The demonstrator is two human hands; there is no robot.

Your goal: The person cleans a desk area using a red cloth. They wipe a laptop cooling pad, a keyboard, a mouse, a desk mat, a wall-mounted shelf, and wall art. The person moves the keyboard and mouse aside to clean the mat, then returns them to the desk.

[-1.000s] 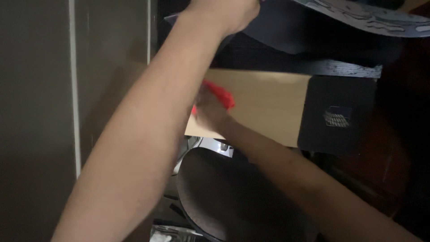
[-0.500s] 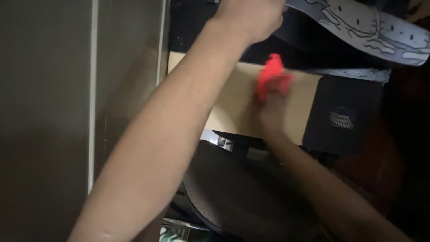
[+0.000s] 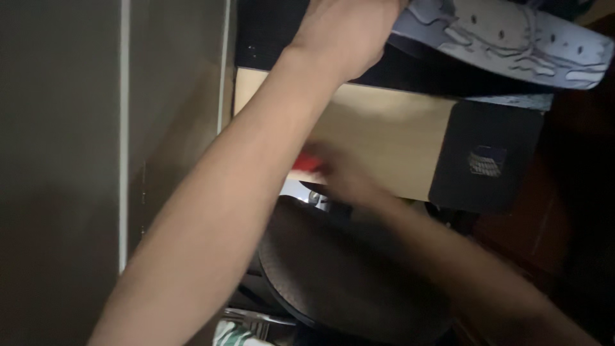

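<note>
My left hand (image 3: 349, 32) is raised at the top of the view, gripping the edge of a large patterned desk mat (image 3: 506, 38) and holding it lifted off the light wooden desk top (image 3: 391, 141). My right hand (image 3: 339, 170) presses a red cloth (image 3: 307, 163) onto the near left part of the bare wood. The cloth is mostly hidden behind my left forearm, and the hand is blurred.
A dark square pad (image 3: 487, 157) lies on the right end of the desk. A round dark stool seat (image 3: 339, 269) stands below the desk edge. A grey wall with a white strip (image 3: 125, 128) fills the left.
My right hand has swept the red cloth from the far middle of the desk back to its near left edge. My left hand still holds the mat up.
</note>
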